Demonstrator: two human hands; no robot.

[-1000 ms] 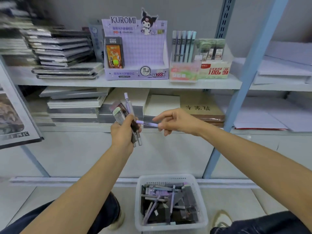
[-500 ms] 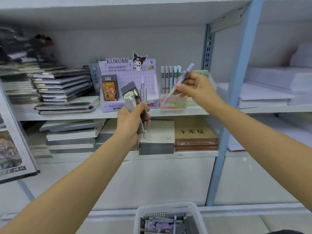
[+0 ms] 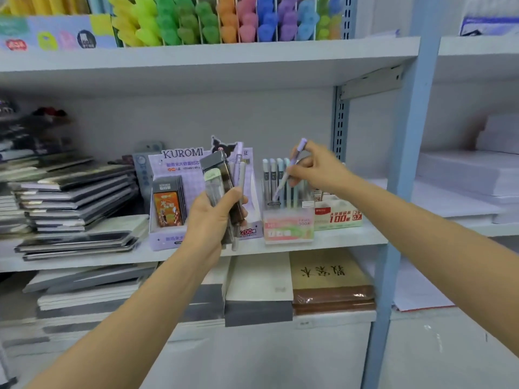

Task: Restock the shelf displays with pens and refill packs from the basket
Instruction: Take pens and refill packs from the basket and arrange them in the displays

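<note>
My left hand (image 3: 213,220) grips a bundle of refill packs and pens (image 3: 222,181), held upright in front of the purple Kuromi display box (image 3: 179,164). My right hand (image 3: 317,169) pinches a single purple pen (image 3: 290,169), tilted with its tip down among the upright pens in the pink-fronted pen display (image 3: 286,228). That display stands on the middle shelf (image 3: 84,259), between the Kuromi box and a red-and-white refill box (image 3: 338,217). The basket is out of view.
Stacks of dark notebooks (image 3: 73,197) lie at the left of the shelf. Colourful highlighters (image 3: 224,21) fill the shelf above. A blue upright post (image 3: 398,192) stands right of the displays, with white paper stacks (image 3: 471,178) beyond. Books (image 3: 328,279) lie on the lower shelf.
The view rose and moved closer, so the basket dropped out of sight. My right hand carried the purple pen from beside the left-hand bundle to the pen display, tip now lowered among its pens.
</note>
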